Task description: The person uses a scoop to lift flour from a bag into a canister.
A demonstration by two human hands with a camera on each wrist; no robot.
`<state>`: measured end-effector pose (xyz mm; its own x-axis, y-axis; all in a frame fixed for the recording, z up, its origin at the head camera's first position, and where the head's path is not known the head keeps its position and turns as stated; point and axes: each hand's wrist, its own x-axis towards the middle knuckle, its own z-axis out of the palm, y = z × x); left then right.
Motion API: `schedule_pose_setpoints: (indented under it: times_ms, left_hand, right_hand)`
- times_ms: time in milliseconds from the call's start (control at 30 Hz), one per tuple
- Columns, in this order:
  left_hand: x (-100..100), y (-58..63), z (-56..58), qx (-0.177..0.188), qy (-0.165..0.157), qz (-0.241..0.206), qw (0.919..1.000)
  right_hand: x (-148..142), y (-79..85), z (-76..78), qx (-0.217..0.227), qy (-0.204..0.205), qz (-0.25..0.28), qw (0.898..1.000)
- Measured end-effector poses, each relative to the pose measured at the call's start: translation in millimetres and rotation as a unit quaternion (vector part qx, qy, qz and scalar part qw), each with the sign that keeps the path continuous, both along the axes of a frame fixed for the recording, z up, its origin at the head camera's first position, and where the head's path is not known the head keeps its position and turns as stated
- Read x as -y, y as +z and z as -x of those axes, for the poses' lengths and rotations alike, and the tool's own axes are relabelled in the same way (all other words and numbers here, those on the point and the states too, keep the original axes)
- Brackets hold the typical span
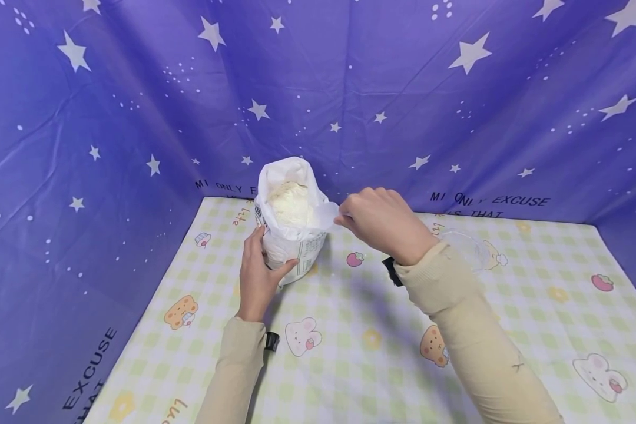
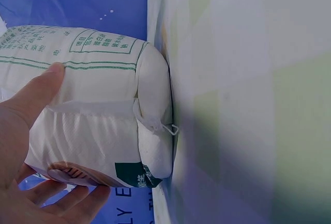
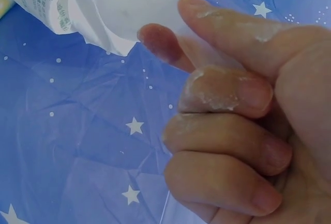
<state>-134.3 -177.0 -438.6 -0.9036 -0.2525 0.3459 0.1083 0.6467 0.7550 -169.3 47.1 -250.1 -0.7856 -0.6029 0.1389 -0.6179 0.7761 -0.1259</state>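
A white flour bag (image 1: 297, 250) stands upright with its top open, and pale flour (image 1: 290, 203) shows inside. My left hand (image 1: 259, 271) grips the near left side of the bag, thumb on the front and fingers round the far side. In the left wrist view the bag (image 2: 98, 84) has green print and a stitched bottom seam resting on the table. My right hand (image 1: 384, 221) pinches the handle of a translucent plastic scoop (image 1: 325, 216) at the bag's right rim. White powder dusts the fingers of the right hand (image 3: 227, 100). Whether the scoop holds flour, I cannot tell.
A clear plastic bowl (image 1: 463, 250) sits on the table to the right, partly behind the right forearm. A checked cloth (image 1: 350, 365) with cartoon prints covers the table. A blue star-patterned curtain (image 1: 344, 76) hangs behind and at both sides.
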Motion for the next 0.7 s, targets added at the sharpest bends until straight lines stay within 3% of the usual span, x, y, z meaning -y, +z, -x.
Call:
schedule_pose_setpoints:
  times_ms: [700]
  left_hand:
    - [-0.3, 0.9, -0.1, 0.009, 0.001, -0.003, 1.0000]
  right_hand:
    - [6.2, -6.2, 2.3, -0.013, -0.004, 0.030, 0.999]
